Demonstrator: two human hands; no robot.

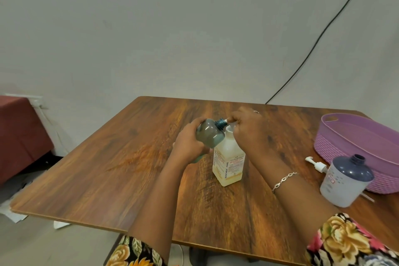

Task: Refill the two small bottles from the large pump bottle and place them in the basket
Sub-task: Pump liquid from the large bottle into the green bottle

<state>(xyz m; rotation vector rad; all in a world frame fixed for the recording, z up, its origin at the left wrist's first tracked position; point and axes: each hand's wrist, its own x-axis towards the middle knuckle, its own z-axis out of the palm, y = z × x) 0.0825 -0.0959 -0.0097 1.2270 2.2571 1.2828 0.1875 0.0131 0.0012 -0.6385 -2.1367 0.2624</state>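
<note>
Wooden table [108, 157] fills the view; lilac basket [323, 147] sits at three o'clock; the yellowish Biochek pump bottle [228, 162] stands upright dead centre; at four o'clock an uncapped navy-topped small bottle [345, 181], just beside the basket; left hand [187, 142] grips the teal small bottle [210, 135], tilted, neck at the nozzle; right hand [248, 129] curls round the pump head; a loose white pump [317, 165] lies by the basket.

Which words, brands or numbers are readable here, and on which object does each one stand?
"BIOCHEK CHG": vertical, on the side label of the large pump bottle.
Its front label: red heading and small print, too blurred to read.
Small red label on the open small bottle beside the basket: too small to read.
Greenish small bottle in the left hand: no text visible.
</note>
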